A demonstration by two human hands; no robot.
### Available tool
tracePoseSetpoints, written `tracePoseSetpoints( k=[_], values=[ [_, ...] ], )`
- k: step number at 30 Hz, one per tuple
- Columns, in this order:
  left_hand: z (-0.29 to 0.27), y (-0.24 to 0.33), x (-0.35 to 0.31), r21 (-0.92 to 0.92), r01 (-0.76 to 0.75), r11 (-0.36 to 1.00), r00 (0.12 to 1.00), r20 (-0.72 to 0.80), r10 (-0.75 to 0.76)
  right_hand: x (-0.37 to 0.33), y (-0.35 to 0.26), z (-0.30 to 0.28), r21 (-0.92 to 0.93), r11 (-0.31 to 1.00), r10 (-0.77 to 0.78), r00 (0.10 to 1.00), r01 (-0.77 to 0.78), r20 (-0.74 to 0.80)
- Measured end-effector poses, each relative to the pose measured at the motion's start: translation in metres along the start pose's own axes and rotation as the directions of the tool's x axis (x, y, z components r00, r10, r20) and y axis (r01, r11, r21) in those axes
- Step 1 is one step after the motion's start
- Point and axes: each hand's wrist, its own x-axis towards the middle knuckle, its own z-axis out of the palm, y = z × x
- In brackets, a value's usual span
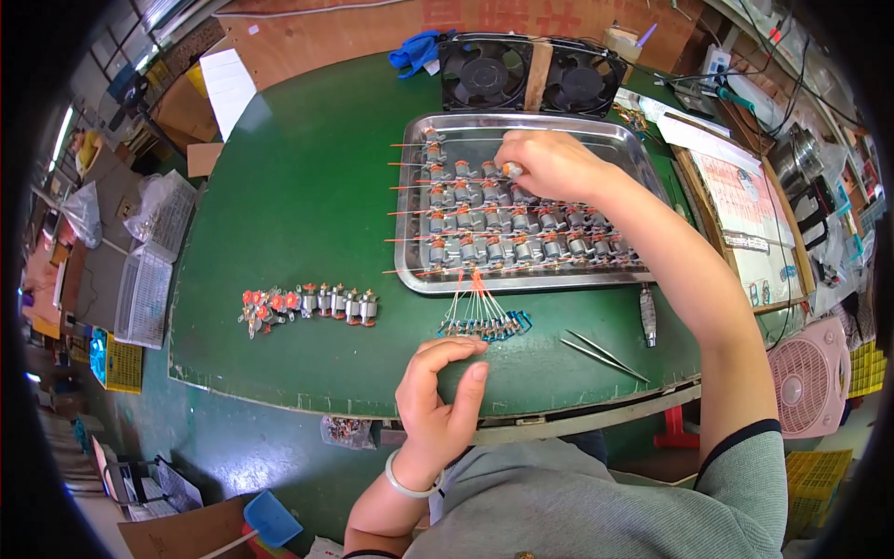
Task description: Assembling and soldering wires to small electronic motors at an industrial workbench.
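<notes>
A shiny metal tray (407, 200) holds several rows of small silver motors (468, 251), with thin red wires sticking out past its left edge. Over the tray's far middle, my right hand (549, 166) is closed, fingertips pinched together at the motors; whatever they grip is too small to make out. Below the near rim lies a fan of thin pale leads (480, 303) with small blue ends. My left hand (438, 396) rests by the table's front edge just short of these ends, thumb and index finger apart, nothing visible between them.
A cluster of loose motors (312, 304) lies left of the tray. Metal tweezers (605, 356) and a silver-handled tool (648, 317) lie at the near right. Two black fans (486, 73) stand behind the tray. A framed paper sheet (740, 200) sits on the right.
</notes>
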Motion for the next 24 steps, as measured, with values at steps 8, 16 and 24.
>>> tracePoseSetpoints(
  k=[8, 16, 24],
  values=[
    [-0.095, 0.006, 0.053, 0.851, -0.182, 0.492, 0.982, 0.134, 0.132, -0.006, -0.094, -0.02, 0.166, 0.97, -0.145, 0.97, 0.178, -0.193],
    [-0.097, -0.007, 0.055, 0.825, -0.144, 0.546, 0.988, 0.149, 0.037, 0.024, -0.182, 0.032, 0.004, 0.989, -0.147, 0.989, 0.147, -0.015],
    [-0.101, 0.006, 0.032, 0.773, -0.148, 0.616, 0.974, 0.222, -0.045, 0.01, -0.175, -0.016, 0.381, 0.917, -0.272, 0.88, 0.115, 0.39]
  ],
)
